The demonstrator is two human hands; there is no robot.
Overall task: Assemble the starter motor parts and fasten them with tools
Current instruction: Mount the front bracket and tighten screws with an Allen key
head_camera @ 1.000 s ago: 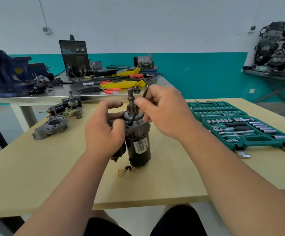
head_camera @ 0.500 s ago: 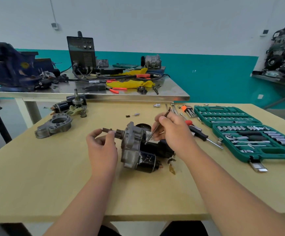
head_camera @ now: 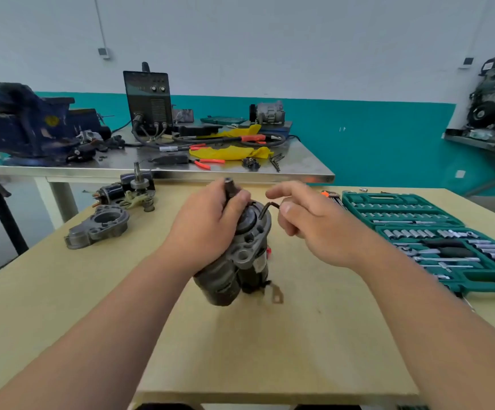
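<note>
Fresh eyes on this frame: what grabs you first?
The dark grey metal starter motor, mid tan wooden table: the left hand grips its shaft end, the right hand pinches a bent black hex key at its top. An open green plastic socket-set case lies to the right.

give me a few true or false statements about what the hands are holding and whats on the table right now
1. The left hand grips the starter motor near its shaft end. True.
2. The right hand holds a screwdriver. False: it pinches an L-shaped hex key.
3. The green socket set case is closed. False: it lies open, with sockets showing.
4. A loose grey housing lies on the wooden table, left of the motor. True.
</note>
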